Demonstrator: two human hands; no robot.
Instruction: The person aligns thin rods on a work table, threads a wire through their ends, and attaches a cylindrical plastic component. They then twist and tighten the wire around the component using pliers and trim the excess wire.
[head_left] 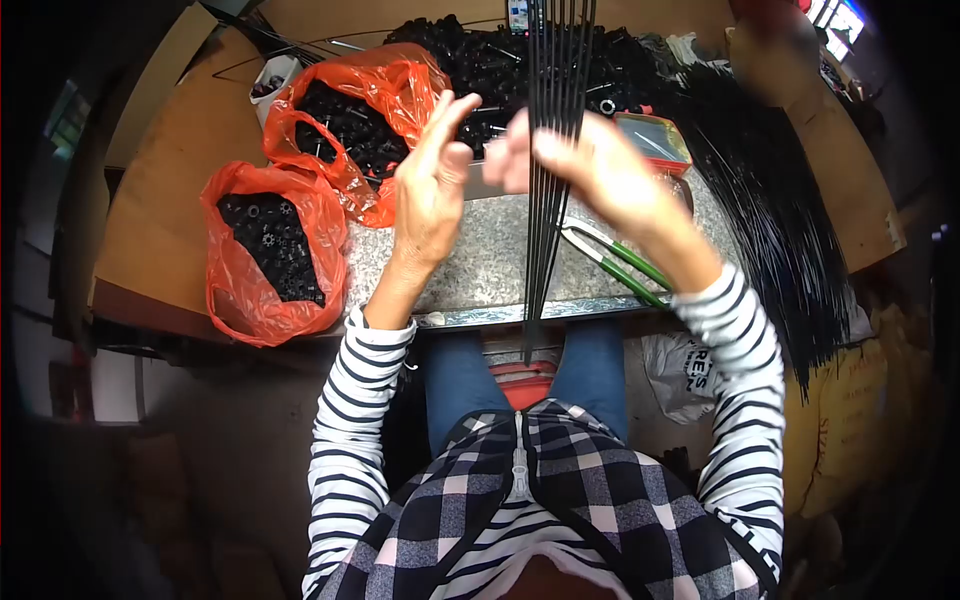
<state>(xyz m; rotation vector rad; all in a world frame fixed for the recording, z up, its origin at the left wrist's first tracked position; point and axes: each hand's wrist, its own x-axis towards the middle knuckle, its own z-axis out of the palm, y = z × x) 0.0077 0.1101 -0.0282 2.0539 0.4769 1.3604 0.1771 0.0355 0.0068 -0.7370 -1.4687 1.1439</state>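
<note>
My right hand [620, 180] is wrapped around a bundle of thin black rods [545, 210]. The thumb lies in front of them and the blurred fingers come out behind on the left. Upright in view, the rods fan out a little at the top and draw together near the table's front edge. My left hand [430, 195] is raised to their left, apart from them, with fingers stretched and nothing held. Green-handled pliers [625, 265] lie on the grey speckled tabletop [480, 250], below my right hand.
Two orange plastic bags, one in front [330, 240] and one behind [400, 75], hold small black parts. A heap of black parts [480, 60] covers the back. Many loose black rods [770, 210] hang over the right edge. A shallow box [655, 140] sits behind my right hand.
</note>
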